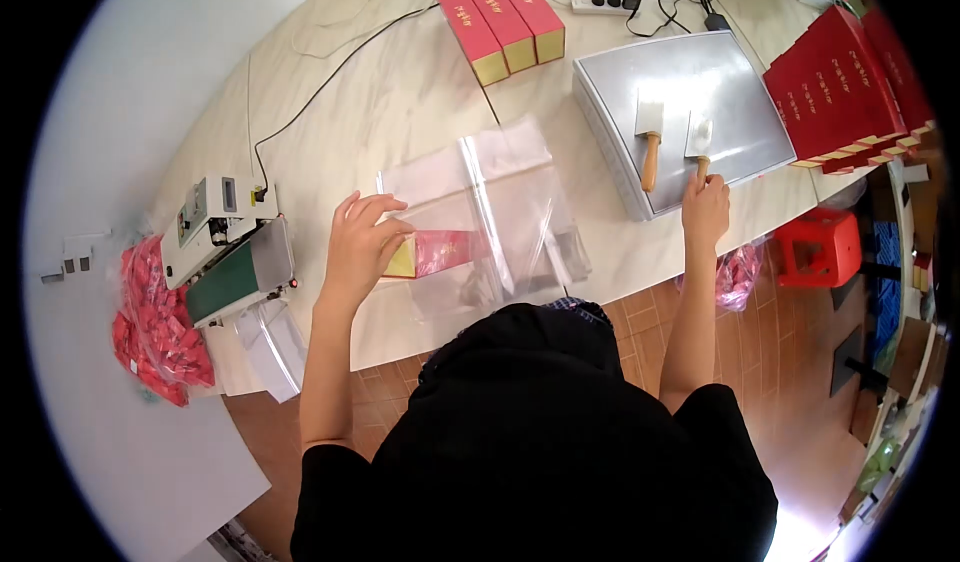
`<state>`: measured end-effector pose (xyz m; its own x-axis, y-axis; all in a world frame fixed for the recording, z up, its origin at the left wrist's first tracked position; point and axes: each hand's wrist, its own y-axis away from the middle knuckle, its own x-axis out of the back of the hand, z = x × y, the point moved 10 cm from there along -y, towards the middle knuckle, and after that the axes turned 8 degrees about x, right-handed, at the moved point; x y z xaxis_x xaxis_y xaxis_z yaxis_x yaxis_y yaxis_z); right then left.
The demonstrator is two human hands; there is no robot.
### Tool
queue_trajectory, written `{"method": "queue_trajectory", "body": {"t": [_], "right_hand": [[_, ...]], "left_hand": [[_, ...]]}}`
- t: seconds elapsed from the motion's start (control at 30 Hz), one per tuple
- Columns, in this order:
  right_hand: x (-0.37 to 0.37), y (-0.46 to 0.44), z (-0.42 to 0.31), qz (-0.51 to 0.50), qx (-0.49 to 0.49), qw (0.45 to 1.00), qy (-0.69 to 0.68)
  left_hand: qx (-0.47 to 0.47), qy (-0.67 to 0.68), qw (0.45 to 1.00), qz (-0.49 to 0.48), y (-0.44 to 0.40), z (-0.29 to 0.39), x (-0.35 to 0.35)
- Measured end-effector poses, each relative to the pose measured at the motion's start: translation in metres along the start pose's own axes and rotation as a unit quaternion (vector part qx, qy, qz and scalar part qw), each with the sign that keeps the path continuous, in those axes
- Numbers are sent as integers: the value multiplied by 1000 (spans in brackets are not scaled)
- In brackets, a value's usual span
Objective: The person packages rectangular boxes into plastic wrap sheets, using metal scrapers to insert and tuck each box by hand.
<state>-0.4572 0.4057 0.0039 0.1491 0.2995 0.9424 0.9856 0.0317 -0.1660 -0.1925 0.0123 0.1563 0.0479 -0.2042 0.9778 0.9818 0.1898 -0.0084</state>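
Note:
My left hand (366, 240) is at the left edge of a clear plastic film (520, 197), its thumb and fingers pinched near the film's edge. Under the film lies a red box (445, 252) with a yellow end, next to that hand. My right hand (706, 212) grips the wooden handle of a scraper (703, 140), whose blade rests on a silver heated-looking plate (730, 82). Left of it on the plate lies a second scraper (650, 147) with a wooden handle.
Three red boxes (500, 20) stand at the table's back. Stacked red boxes (835, 87) are at the right, above a red stool (820, 247). A sealing machine (225, 242) and a bag of red packets (155, 317) are at the left. Black cables (655, 7) lie behind the plate.

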Motion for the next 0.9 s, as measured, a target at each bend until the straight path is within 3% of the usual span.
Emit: {"method": "queue_trajectory", "body": {"t": [0.2, 0.27, 0.3, 0.37, 0.63, 0.83, 0.9], "right_hand": [[-18, -8, 9, -29, -14, 999, -14], [-22, -10, 10, -37, -20, 999, -13], [-25, -11, 12, -41, -27, 999, -10], [-29, -12, 18, -40, -47, 998, -24], [5, 12, 1, 29, -64, 973, -219], [17, 50, -74, -22, 72, 933, -351], [15, 66, -97, -65, 82, 921, -376]], "left_hand": [[15, -7, 993, 114, 13, 0, 26], [268, 106, 944, 158, 37, -50, 31], [271, 104, 944, 157, 42, -47, 32], [392, 121, 910, 55, 56, -58, 12], [342, 194, 919, 18, 53, -29, -23], [324, 259, 910, 26, 45, -17, -27], [319, 112, 937, 90, 46, -16, -12]]}}
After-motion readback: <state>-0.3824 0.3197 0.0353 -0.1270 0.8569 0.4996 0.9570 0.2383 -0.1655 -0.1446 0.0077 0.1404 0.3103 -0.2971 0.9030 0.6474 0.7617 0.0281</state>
